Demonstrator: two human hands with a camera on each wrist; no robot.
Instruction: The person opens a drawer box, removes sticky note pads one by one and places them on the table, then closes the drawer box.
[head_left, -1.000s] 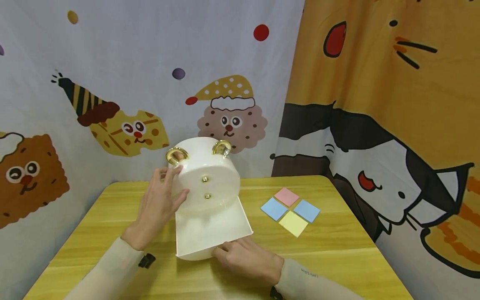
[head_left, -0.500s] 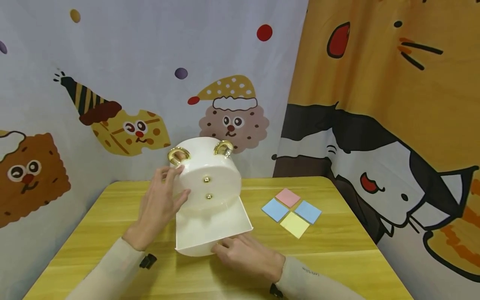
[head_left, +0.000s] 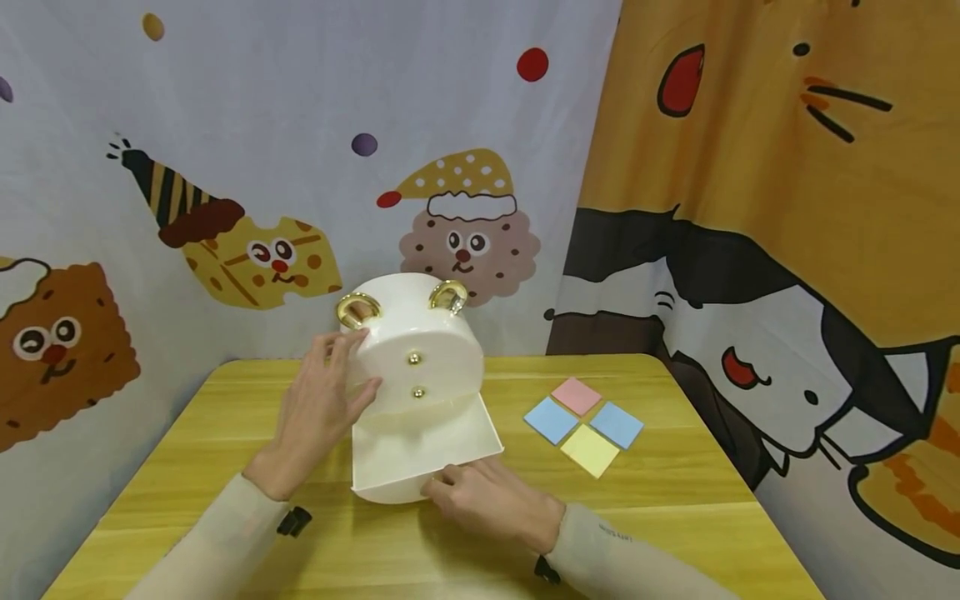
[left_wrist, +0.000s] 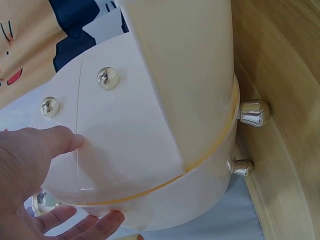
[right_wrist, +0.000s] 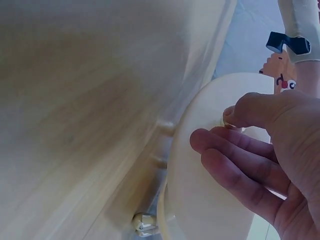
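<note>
A white round-bodied storage box (head_left: 408, 308) with gold ring ears stands on the table, two gold knobs on its front. From its lower half a white drawer (head_left: 420, 442) is pulled out toward me. At the box's left side is my left hand (head_left: 315, 408); in the left wrist view its thumb touches the front face and its fingers lie along the curved side. My right hand (head_left: 498, 504) is at the drawer's front panel (right_wrist: 215, 110). Its thumb and index finger pinch a small gold knob (right_wrist: 227, 122), mostly hidden by the fingertips.
Right of the box, several square paper pads lie on the wooden table (head_left: 660, 517): a pink one (head_left: 576, 396), a yellow one (head_left: 590, 451) and blue ones (head_left: 551, 419). Behind hangs a cartoon-printed curtain (head_left: 285, 100). Gold feet (left_wrist: 254, 113) support the box.
The drawer has slid a little inward, away from me, with my right hand moving along on its knob. My left hand stays in place on the box.
</note>
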